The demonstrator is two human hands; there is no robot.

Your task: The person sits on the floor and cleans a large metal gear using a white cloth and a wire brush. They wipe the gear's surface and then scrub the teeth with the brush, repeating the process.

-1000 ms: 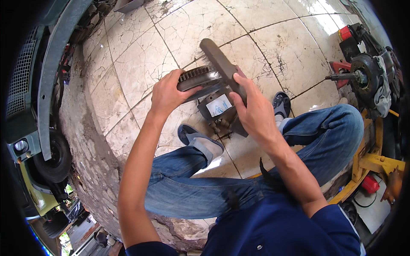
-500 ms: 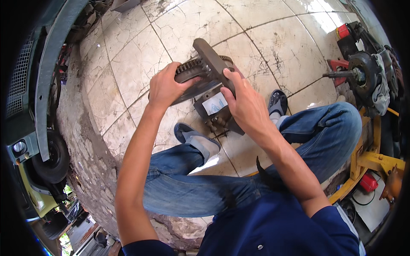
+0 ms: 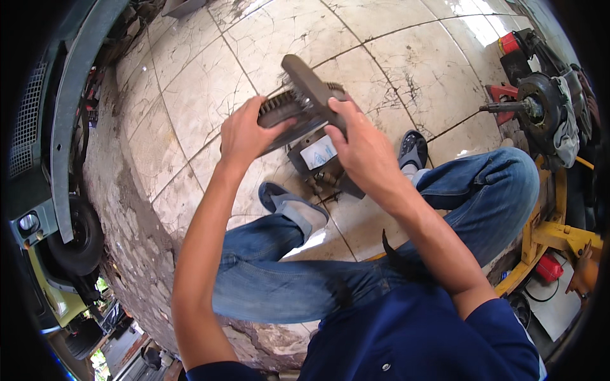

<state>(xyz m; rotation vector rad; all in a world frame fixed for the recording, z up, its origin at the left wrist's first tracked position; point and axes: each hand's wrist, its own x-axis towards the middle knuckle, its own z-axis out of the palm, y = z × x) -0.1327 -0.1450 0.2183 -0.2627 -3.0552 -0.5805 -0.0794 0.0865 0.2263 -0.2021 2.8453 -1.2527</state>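
Note:
My left hand (image 3: 243, 136) is closed on the near left rim of a round, dark metal gear wheel (image 3: 277, 101) with teeth round its edge, its thumb lying over the face. In my right hand (image 3: 361, 149) is a wire brush (image 3: 311, 84) with a long brown back, gripped at its near end. Its bristles point left and down against the gear wheel, partly hidden by the brush back. Just beneath, a dark block-shaped part (image 3: 298, 159) with a white and blue label (image 3: 318, 152) stands on the floor between my feet; the wheel hides some of it.
Cracked, stained tiles (image 3: 197, 82) cover the floor. To the right are a hub assembly with a shaft (image 3: 537, 105), a red stand (image 3: 502, 101) and a yellow metal frame (image 3: 546, 235). A vehicle with a black tyre (image 3: 79, 235) is at the left, beside a rough concrete edge (image 3: 127, 209).
The wire brush and my right hand have shifted slightly to the left and away from me across the gear wheel. My left hand keeps its hold, nearly still.

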